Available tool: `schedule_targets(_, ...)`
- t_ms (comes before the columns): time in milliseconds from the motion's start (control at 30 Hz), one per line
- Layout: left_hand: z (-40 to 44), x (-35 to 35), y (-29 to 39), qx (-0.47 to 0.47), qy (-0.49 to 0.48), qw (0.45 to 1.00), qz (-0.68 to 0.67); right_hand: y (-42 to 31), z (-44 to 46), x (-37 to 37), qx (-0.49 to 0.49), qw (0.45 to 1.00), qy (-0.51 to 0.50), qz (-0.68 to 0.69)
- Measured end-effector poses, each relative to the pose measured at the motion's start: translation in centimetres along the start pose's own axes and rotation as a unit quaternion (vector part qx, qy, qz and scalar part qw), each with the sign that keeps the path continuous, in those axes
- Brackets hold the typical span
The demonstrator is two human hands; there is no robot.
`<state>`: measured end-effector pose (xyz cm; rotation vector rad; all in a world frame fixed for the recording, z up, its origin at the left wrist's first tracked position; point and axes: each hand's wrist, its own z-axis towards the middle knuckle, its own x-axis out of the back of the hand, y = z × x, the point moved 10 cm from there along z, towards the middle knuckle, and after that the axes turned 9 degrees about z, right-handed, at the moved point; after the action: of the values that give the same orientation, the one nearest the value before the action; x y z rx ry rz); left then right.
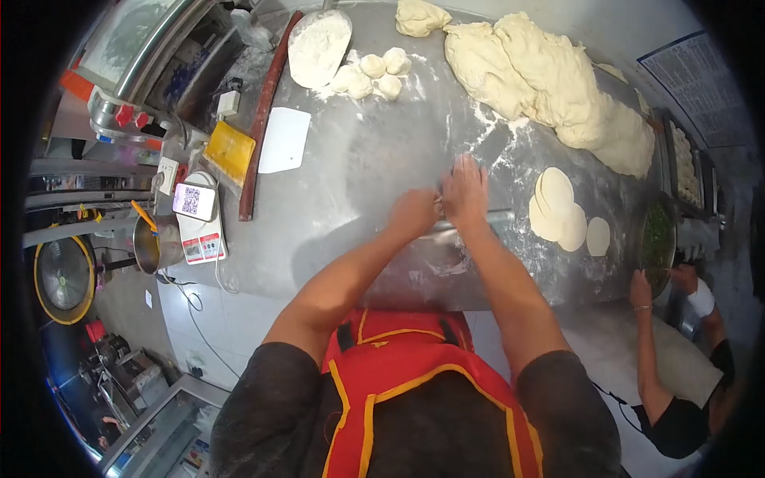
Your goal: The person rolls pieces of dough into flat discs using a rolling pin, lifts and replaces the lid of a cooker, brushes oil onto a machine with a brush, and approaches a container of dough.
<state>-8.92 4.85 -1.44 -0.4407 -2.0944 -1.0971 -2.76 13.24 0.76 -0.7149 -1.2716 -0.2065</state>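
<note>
My left hand [416, 213] is closed near the middle of the grey work surface [343, 175]; what it holds is too small and hidden to name. Touching or nearly touching it, my right hand [466, 191] lies with its fingers stretched out. Flat pale dough rounds [555, 211] overlap to the right of my hands, beside a single round [598, 237]. A large dough mass [550, 80] rests at the back right. Several small dough balls [390, 64] sit on flour at the back, next to a scoop of flour [319, 52].
At left are a white sheet [284, 139], a long reddish-brown bar [267, 111], a yellow container [229, 153], a scale [203, 235] and a pot [157, 248]. On the right, another person's hand [641, 288] is beside a bowl of chopped greens [658, 239].
</note>
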Motion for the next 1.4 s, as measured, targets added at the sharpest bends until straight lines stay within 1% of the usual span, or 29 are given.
schedule_targets(67,0.8,-0.2,0.1,0.013,-0.013,0.999,0.038,-0.4,1.4,0.2,-0.027,0.999,-0.022,0.033)
schedule_targets(133,0.4,-0.4,-1.9,-0.013,0.048,0.999,0.016,-1.3,-4.1,1.2,-0.005,0.997,-0.06,0.054)
schedule_targets(167,0.0,-0.4,-2.9,-0.026,0.079,0.997,0.003,-2.2,-9.4,1.7,0.142,0.984,0.106,-0.031)
schedule_targets(200,-0.7,-0.9,-4.0,-0.015,0.067,0.997,-0.038,-0.9,-12.2,1.1,0.06,0.996,-0.049,0.047)
schedule_targets(267,-2.4,-1.9,-5.8,0.014,0.041,0.992,-0.116,-1.4,-12.0,2.1,0.065,0.997,-0.032,0.025)
schedule_targets(300,-2.6,-2.2,-5.3,0.015,-0.009,0.994,-0.105,-1.7,-12.1,2.1,0.065,0.997,-0.025,0.017)
schedule_targets(367,-1.9,-1.7,-3.4,0.013,-0.099,0.992,-0.082,-1.5,-6.4,1.0,0.06,0.998,0.024,-0.022)
schedule_targets(433,0.2,-0.3,-1.9,-0.028,0.004,0.999,-0.028,-0.2,-1.0,-0.6,-0.005,0.999,-0.028,-0.029)
schedule_targets(467,0.7,0.3,-1.0,-0.047,0.056,0.997,-0.003,0.1,0.3,-0.8,-0.006,1.0,-0.013,-0.023)
schedule_targets(533,1.3,0.4,-0.3,-0.018,-0.021,1.0,0.009,0.0,2.2,-0.4,-0.007,1.0,0.023,-0.012)
schedule_targets(567,1.1,0.2,-0.4,-0.005,-0.064,0.998,0.018,-0.6,0.9,-0.5,0.007,1.0,-0.013,0.005)
schedule_targets(600,0.7,0.6,-1.0,-0.01,-0.031,0.999,0.01,-1.3,-2.0,0.2,0.022,0.998,-0.053,0.02)
schedule_targets(667,-0.1,1.1,-3.5,-0.021,0.043,0.999,-0.01,-2.4,-10.3,1.5,0.138,0.99,0.038,0.001)
schedule_targets(733,-1.9,-0.2,-6.0,-0.008,0.06,0.997,-0.054,-2.2,-14.2,3.4,0.077,0.992,-0.022,0.097)
schedule_targets(767,-2.3,-0.8,-7.1,0.0,0.067,0.995,-0.073,-2.7,-13.2,3.5,0.105,0.993,0.014,0.056)
schedule_targets(833,-1.9,-1.0,-5.1,-0.039,-0.028,0.999,-0.015,-3.7,-8.9,2.8,0.159,0.983,0.086,-0.028)
schedule_targets(867,-1.3,-0.8,-3.7,-0.059,-0.07,0.996,0.014,-3.0,-5.2,1.8,0.103,0.994,0.034,-0.033)
schedule_targets(900,-0.5,-0.3,-2.9,-0.05,-0.057,0.997,0.016,-2.3,-2.4,0.9,0.042,0.998,-0.018,-0.038)
schedule_targets(967,0.8,0.5,-1.1,-0.03,-0.027,0.999,0.017,-1.3,1.6,-0.2,0.001,1.0,-0.009,-0.014)
schedule_targets(1000,0.6,1.2,-0.4,-0.026,-0.036,0.999,0.031,-0.9,2.9,-0.3,-0.018,1.0,-0.002,-0.002)
schedule_targets(1067,-0.3,2.1,0.2,-0.017,-0.062,0.996,0.063,-2.1,0.7,0.3,0.014,1.0,-0.019,0.017)
schedule_targets(1100,-0.7,1.8,-1.2,-0.013,-0.028,0.999,0.034,-2.5,-2.2,0.8,0.025,0.999,-0.033,0.026)
schedule_targets(1167,-0.4,1.5,-5.4,-0.011,0.054,0.998,-0.022,-2.7,-10.6,1.5,0.105,0.994,0.002,0.02)
schedule_targets(1267,-2.0,-1.0,-6.9,-0.014,-0.042,0.997,-0.068,-2.2,-12.9,1.8,0.063,0.994,-0.037,0.076)
schedule_targets(1300,-1.8,-1.0,-6.3,-0.033,-0.044,0.998,-0.025,-2.7,-11.2,1.7,0.079,0.996,-0.002,0.043)
schedule_targets(1333,-0.9,-0.6,-5.0,-0.054,-0.041,0.998,0.017,-3.0,-7.6,1.4,0.1,0.994,0.036,0.006)
schedule_targets(1367,0.0,-0.3,-3.6,-0.074,-0.038,0.995,0.059,-2.3,-4.3,0.4,0.067,0.998,0.018,-0.005)
schedule_targets(1400,0.6,0.0,-2.6,-0.045,-0.055,0.996,0.062,-1.8,-1.5,-0.5,0.031,0.999,-0.003,-0.014)
